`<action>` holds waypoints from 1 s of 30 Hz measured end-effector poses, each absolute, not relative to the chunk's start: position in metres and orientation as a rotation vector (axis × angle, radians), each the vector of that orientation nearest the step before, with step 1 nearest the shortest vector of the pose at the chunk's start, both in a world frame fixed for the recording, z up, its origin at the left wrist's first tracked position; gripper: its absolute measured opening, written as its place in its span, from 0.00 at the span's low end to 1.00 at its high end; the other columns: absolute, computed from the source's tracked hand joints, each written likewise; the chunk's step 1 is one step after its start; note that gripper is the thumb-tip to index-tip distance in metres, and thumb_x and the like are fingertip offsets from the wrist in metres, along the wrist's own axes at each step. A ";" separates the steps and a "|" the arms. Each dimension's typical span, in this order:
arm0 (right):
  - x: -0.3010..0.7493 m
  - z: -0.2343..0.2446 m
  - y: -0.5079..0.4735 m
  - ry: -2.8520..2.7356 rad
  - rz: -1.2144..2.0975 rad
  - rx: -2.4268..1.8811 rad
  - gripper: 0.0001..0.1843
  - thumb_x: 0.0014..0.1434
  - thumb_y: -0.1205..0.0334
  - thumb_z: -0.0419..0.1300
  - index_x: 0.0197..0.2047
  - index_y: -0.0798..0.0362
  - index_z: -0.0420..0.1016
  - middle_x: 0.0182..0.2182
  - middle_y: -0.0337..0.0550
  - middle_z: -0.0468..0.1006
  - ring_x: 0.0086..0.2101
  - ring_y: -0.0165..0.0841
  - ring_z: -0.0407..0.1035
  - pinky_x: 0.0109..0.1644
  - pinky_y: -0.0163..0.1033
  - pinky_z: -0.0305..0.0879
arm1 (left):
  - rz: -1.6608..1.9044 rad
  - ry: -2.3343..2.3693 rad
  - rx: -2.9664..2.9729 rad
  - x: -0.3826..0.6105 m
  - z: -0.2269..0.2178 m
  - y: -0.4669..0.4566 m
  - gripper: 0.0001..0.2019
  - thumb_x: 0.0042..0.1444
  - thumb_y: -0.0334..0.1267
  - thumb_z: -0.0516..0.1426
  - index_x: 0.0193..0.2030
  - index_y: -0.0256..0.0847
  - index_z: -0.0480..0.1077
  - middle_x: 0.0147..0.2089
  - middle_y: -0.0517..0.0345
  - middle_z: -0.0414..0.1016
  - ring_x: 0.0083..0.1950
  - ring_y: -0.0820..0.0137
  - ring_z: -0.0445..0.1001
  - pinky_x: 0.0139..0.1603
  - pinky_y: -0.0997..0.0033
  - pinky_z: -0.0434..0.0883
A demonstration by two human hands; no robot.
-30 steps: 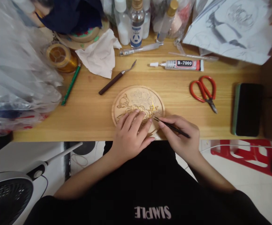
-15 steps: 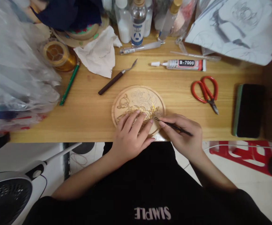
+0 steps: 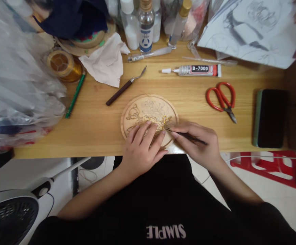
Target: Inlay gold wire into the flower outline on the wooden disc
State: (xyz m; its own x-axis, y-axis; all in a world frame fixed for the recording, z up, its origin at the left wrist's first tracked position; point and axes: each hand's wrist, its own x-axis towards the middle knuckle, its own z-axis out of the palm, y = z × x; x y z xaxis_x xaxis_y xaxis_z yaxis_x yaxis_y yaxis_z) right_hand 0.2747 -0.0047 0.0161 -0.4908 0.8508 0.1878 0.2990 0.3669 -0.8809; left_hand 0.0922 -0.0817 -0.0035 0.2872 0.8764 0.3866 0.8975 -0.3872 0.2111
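A round wooden disc point(image 3: 148, 108) with a drawn floral pattern and bits of gold wire lies near the front edge of the wooden table point(image 3: 188, 95). My left hand point(image 3: 141, 148) rests flat on the disc's near half, fingers spread. My right hand point(image 3: 197, 143) pinches thin black tweezers point(image 3: 186, 136), whose tips touch the gold wire at the disc's right side.
Behind the disc lie a brown-handled spatula tool point(image 3: 125, 86), a B-7000 glue tube point(image 3: 196, 70), red scissors point(image 3: 223, 98), a black phone point(image 3: 269, 117), a green pencil point(image 3: 75, 95), a gold wire spool point(image 3: 62, 64), a tissue point(image 3: 107, 61) and bottles point(image 3: 145, 23). Plastic bags point(image 3: 15, 78) crowd the left.
The tweezers' tips shifted slightly left along the gold wire, which now lies lower on the disc. My left hand stays put; the view drifted a little.
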 end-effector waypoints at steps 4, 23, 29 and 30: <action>0.276 0.015 -0.003 -1.990 1.089 -0.953 0.09 0.57 0.73 0.64 0.41 0.54 0.80 0.37 0.44 0.83 0.38 0.31 0.78 0.43 0.36 0.75 | -0.680 -1.715 -2.489 0.092 -0.003 -0.082 0.19 0.65 0.47 0.53 0.53 0.35 0.72 0.55 0.40 0.75 0.59 0.51 0.70 0.57 0.51 0.66; 0.278 0.014 0.002 -2.065 1.078 -0.858 0.08 0.58 0.73 0.63 0.41 0.56 0.78 0.35 0.46 0.82 0.37 0.32 0.77 0.41 0.37 0.75 | -0.655 -1.713 -2.478 0.093 -0.002 -0.081 0.20 0.66 0.48 0.52 0.53 0.35 0.73 0.54 0.40 0.75 0.59 0.52 0.70 0.58 0.52 0.66; 0.278 0.012 0.002 -2.052 1.068 -0.844 0.08 0.58 0.73 0.64 0.42 0.56 0.78 0.36 0.46 0.82 0.37 0.32 0.77 0.42 0.37 0.74 | -0.684 -1.675 -2.480 0.091 -0.005 -0.082 0.20 0.66 0.48 0.53 0.54 0.34 0.72 0.54 0.40 0.75 0.59 0.51 0.71 0.58 0.51 0.66; 0.278 0.011 0.002 -2.048 1.065 -0.845 0.08 0.58 0.73 0.64 0.42 0.56 0.78 0.36 0.46 0.82 0.37 0.32 0.77 0.42 0.37 0.74 | -0.688 -1.676 -2.479 0.091 -0.005 -0.082 0.20 0.65 0.48 0.53 0.55 0.35 0.72 0.55 0.40 0.75 0.60 0.52 0.70 0.59 0.51 0.66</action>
State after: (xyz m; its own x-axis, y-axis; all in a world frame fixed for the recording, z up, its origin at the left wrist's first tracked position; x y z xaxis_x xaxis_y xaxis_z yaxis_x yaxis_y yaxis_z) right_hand 0.2784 0.0020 0.0114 -0.5656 0.7821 0.2613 0.2352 0.4567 -0.8580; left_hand 0.0907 -0.0818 -0.0053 0.3048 0.8642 0.4003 0.8960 -0.4027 0.1871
